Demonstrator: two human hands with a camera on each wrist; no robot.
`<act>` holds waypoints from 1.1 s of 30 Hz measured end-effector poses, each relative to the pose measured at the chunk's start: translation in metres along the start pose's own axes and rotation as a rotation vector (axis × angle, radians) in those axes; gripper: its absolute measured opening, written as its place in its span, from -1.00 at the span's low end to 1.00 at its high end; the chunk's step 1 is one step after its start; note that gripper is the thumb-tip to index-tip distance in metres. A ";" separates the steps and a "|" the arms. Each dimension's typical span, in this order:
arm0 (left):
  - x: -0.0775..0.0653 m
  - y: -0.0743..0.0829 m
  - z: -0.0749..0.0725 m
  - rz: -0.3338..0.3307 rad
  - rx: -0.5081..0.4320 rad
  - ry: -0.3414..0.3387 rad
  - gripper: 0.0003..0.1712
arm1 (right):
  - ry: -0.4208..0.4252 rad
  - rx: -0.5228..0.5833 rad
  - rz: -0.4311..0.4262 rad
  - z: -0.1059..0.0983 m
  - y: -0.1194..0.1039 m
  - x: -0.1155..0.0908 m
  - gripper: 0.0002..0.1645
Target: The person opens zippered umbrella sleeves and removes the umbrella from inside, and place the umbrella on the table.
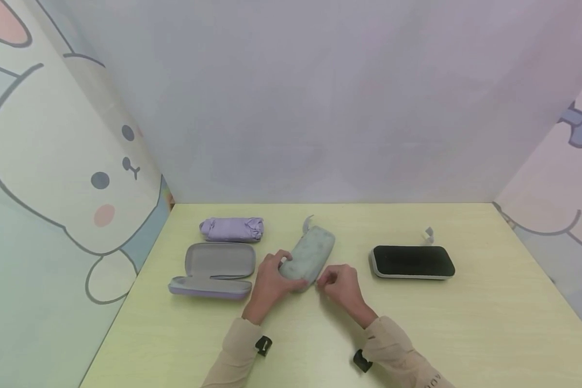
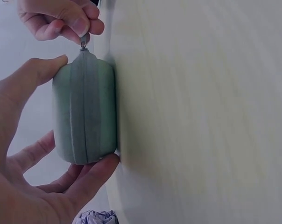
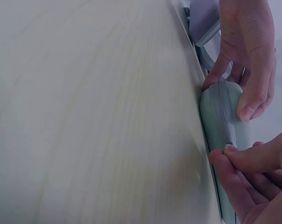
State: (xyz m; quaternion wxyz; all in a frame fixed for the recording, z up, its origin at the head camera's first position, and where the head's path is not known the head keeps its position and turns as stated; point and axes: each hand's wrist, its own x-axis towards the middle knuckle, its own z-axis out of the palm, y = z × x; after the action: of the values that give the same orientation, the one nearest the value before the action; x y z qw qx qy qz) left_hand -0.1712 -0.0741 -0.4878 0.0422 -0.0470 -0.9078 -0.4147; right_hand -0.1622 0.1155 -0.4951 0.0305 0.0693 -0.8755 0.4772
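A pale green zippered case lies slanted at the middle of the table. My left hand holds its near end, with the thumb on one side and fingers on the other, as the left wrist view shows. At that end my right hand pinches the small zipper pull between thumb and fingers. The zipper line looks closed along the visible stretch. A pale strap sticks out from the far end of the case.
To the left sit an open hard case, grey inside and lilac outside, and a crinkled lilac bundle behind it. On the right lies a black-topped case with a pale rim; a small pale strip shows behind it.
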 end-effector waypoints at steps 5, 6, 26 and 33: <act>-0.001 0.002 0.001 0.007 -0.002 0.008 -0.32 | -0.025 0.004 -0.010 0.002 -0.002 -0.005 -0.71; -0.001 0.002 0.001 0.009 0.001 0.009 -0.32 | -0.030 0.005 -0.013 0.002 -0.003 -0.006 -0.71; -0.002 0.007 0.003 -0.015 0.021 0.008 -0.32 | -0.038 0.018 -0.043 0.005 -0.004 -0.010 -0.72; -0.003 0.007 0.005 -0.020 0.032 0.015 -0.31 | -0.037 0.019 -0.052 0.005 -0.003 -0.011 -0.70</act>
State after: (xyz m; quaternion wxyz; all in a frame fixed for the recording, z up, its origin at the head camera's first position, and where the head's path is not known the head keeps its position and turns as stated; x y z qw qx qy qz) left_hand -0.1679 -0.0656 -0.4862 0.0455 -0.0341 -0.9145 -0.4006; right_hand -0.1504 0.1113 -0.4968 0.0262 0.1010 -0.8693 0.4832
